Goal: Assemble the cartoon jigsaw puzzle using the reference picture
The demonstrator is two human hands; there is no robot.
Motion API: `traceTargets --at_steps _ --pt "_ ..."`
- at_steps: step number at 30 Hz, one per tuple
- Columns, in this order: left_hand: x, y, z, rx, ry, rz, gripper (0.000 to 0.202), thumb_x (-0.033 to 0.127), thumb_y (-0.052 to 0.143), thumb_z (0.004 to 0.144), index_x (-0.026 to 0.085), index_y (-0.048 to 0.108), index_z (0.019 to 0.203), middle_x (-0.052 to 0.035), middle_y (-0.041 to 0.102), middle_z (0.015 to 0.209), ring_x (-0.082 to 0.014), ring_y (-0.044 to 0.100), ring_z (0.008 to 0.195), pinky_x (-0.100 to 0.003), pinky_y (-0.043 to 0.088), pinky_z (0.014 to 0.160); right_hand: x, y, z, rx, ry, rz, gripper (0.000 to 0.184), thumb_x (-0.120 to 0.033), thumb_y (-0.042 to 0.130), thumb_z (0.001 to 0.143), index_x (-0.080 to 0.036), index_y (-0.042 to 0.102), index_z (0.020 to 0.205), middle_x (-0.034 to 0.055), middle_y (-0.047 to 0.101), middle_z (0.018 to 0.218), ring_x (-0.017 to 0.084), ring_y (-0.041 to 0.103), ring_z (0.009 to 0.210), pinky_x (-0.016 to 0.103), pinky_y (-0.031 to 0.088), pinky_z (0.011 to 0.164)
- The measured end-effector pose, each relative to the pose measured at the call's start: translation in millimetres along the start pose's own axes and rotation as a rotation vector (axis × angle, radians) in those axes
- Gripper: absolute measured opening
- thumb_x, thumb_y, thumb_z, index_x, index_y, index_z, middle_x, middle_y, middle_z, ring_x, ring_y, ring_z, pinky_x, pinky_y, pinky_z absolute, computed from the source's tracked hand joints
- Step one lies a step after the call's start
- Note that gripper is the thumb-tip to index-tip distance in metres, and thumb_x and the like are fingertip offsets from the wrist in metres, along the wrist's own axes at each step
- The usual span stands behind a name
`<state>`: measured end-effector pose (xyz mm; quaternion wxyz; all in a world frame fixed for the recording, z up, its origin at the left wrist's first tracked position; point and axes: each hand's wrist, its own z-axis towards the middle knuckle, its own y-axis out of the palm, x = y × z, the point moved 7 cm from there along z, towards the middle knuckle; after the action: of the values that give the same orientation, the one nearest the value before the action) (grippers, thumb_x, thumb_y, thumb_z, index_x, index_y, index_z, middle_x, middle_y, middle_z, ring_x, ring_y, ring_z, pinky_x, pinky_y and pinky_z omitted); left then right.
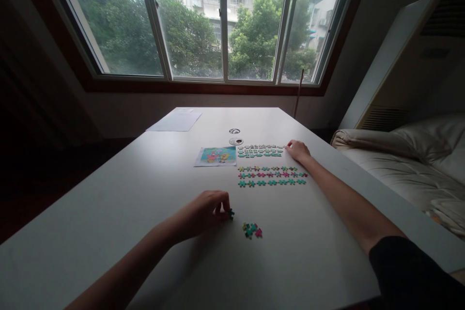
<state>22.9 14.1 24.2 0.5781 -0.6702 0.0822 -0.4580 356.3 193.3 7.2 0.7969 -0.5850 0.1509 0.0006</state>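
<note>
My left hand (211,207) is above the near part of the table, its thumb and fingers pinching a dark green jigsaw puzzle piece (231,213). Just right of it lies a small heap of loose puzzle pieces (252,230) in green, pink and yellow. Farther off, my right hand (298,149) rests at the right end of the far rows of puzzle pieces (259,153). Its fingertips are closed on a small pale puzzle piece (286,147), mostly covered by the fingers. Nearer rows of green, pink and yellow pieces (272,175) lie below that hand.
A colourful cartoon picture sheet (217,156) lies left of the rows. Behind it are two small round items (236,141). White paper (174,121) lies at the far left of the white table (145,193). A pale sofa (392,169) stands to the right, a window beyond.
</note>
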Motion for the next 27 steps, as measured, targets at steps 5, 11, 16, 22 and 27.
traceTargets --at_steps 5,11,16,22,27 --pt "-1 -3.0 2 0.068 -0.009 -0.073 0.005 0.014 0.056 0.072 0.016 0.059 0.069 0.0023 0.057 0.059 -0.0079 0.047 0.053 -0.018 0.036 0.052 -22 -22 -16 0.05 -0.088 0.069 0.022 -0.029 0.048 0.081 -0.016 0.062 0.092 0.0096 0.063 0.09 0.019 0.058 0.083 0.027 0.042 0.071" --pt "-2 1.1 5 0.115 -0.137 -0.414 0.006 0.019 0.059 0.069 0.014 0.055 0.067 0.001 0.059 0.06 -0.0098 0.051 0.055 -0.021 0.04 0.054 -95 -49 -96 -0.001 -0.427 0.226 0.016 -0.027 0.05 0.081 -0.019 0.063 0.086 0.0024 0.063 0.079 0.012 0.056 0.071 0.023 0.042 0.069" --pt "0 9.1 8 0.155 -0.228 -0.769 0.02 0.028 0.065 0.066 0.014 0.052 0.072 0.0018 0.059 0.057 -0.0111 0.055 0.054 -0.024 0.044 0.054 -148 -61 -198 -0.197 -0.817 0.535 0.014 -0.024 0.051 0.081 -0.018 0.063 0.078 0.0018 0.06 0.069 0.012 0.052 0.067 0.023 0.04 0.062" --pt "1 6.1 9 0.224 -0.245 -0.763 0.026 0.036 0.068 0.066 0.013 0.057 0.074 -0.0007 0.061 0.062 -0.0122 0.056 0.056 -0.025 0.044 0.053 -152 -58 -226 -0.289 -0.786 0.622 0.016 -0.027 0.051 0.082 -0.018 0.064 0.079 0.0013 0.06 0.068 0.011 0.051 0.063 0.023 0.039 0.06" --pt "5 7.4 10 0.222 -0.226 -0.757 0.03 0.04 0.068 0.067 0.013 0.057 0.075 -0.0013 0.061 0.063 -0.0123 0.056 0.056 -0.025 0.044 0.052 -151 -57 -221 -0.3 -0.708 0.698 0.014 -0.027 0.053 0.08 -0.018 0.064 0.075 0.0002 0.059 0.065 0.01 0.049 0.059 0.022 0.038 0.055"
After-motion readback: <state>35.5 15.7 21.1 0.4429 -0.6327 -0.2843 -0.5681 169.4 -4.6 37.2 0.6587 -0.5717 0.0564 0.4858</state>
